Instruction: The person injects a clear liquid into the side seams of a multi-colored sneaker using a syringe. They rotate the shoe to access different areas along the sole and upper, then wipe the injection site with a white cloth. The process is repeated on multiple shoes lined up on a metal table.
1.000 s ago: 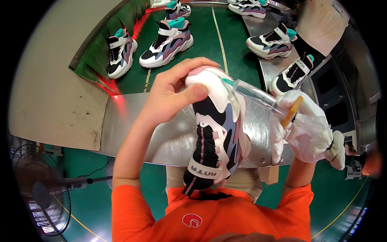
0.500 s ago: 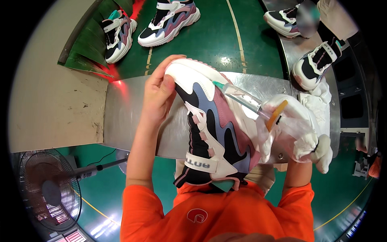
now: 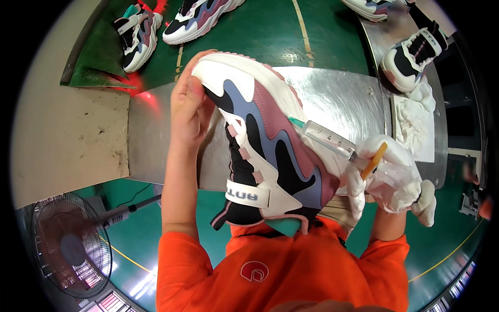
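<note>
Syringe (image 3: 328,139) and tip (image 3: 296,122) have moved heelward along the seam above the sole (image 3: 275,91) of the shoe (image 3: 283,153). Bare left hand (image 3: 188,106) grips its toe (image 3: 218,78) at ten o'clock; gloved right hand (image 3: 387,174), at three, is wrapped round the syringe. Shoe is over the bench (image 3: 332,88), toe toward eleven. Likely light, soft-topped, stiffer-soled, best held at toe or sole. Strap (image 3: 247,194) bears lettering, syringe digits.

On your left hand (image 3: 186,117), most fingers are hidden behind the toe of the held shoe (image 3: 270,130). Your gloved right hand (image 3: 387,174) covers the rear of the syringe (image 3: 328,139); whether its green tip (image 3: 296,122) touches the sole is too small to tell. The picture's top crops a second shoe (image 3: 205,20) toward the green belt's (image 3: 254,39) left edge, and a third shoe (image 3: 366,9) beyond its right.
</note>
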Motion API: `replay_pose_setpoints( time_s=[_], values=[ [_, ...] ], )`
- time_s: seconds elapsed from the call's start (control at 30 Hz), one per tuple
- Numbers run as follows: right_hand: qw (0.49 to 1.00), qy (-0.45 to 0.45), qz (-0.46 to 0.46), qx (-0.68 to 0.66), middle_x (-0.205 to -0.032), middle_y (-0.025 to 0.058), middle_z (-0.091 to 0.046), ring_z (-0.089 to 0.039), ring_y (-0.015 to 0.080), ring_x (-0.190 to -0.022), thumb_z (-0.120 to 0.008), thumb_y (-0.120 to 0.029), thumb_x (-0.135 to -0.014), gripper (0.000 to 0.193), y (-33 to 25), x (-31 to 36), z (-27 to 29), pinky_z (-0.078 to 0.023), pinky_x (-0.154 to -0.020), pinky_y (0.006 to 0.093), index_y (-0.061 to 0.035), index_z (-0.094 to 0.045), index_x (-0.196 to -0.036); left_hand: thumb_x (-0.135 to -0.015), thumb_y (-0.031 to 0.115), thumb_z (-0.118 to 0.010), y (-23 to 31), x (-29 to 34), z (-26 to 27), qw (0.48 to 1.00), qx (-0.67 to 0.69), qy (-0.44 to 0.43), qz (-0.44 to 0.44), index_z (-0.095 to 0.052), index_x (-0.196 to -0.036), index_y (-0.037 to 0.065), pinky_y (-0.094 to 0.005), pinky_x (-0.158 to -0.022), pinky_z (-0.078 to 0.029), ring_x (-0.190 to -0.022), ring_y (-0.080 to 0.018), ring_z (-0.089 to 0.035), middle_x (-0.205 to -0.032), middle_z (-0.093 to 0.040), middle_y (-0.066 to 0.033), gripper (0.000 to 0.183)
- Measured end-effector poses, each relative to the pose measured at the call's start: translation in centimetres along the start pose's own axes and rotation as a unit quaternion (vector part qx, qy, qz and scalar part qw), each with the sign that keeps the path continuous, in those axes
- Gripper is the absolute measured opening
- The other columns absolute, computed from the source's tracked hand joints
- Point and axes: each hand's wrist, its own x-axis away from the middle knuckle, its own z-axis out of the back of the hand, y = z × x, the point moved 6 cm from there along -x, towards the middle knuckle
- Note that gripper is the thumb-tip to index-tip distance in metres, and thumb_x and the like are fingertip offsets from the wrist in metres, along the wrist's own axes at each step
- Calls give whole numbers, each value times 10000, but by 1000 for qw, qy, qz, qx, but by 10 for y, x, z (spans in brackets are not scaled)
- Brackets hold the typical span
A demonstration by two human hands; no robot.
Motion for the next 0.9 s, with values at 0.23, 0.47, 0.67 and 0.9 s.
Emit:
replay_pose_setpoints(
  time_s=[0.23,0.47,0.67,0.9],
  values=[
    [999,-27,37,8,-917,291,-589,-646,317,-657,-853,-458,-492,1063,-3,28,-3,-570,-568,355,168,-422,-1236,-946,413,-579,2,0,-4,1000,-6,-17,-20,-401,-1362,-58,-369,-1024,-416,-1191,-238,-544,-1288,-550,-150,653],
    [998,-31,47,19,-917,291,-586,-641,327,-652,-824,-431,-548,996,-3,44,-3,-566,-564,361,149,-418,-1249,-957,396,-567,-3,0,-3,1000,17,-22,-10,-416,-1353,-59,-363,-1029,-410,-1189,-223,-545,-1276,-559,-145,622],
    [998,-27,60,-1,-918,291,-582,-637,335,-648,-799,-408,-596,939,1,60,9,-563,-560,367,133,-415,-1261,-976,376,-540,-4,2,-4,1000,0,10,-1,-464,-1327,-40,-365,-1028,-410,-1179,-223,-550,-1255,-581,-128,549],
    [994,-21,92,-60,-918,291,-579,-632,345,-643,-769,-381,-652,872,10,75,33,-559,-556,374,114,-411,-1274,-1018,308,-468,-8,4,-4,994,-33,85,58,-490,-1303,-30,-340,-973,-458,-1122,-194,-587,-1219,-608,-114,443]
  ],
)
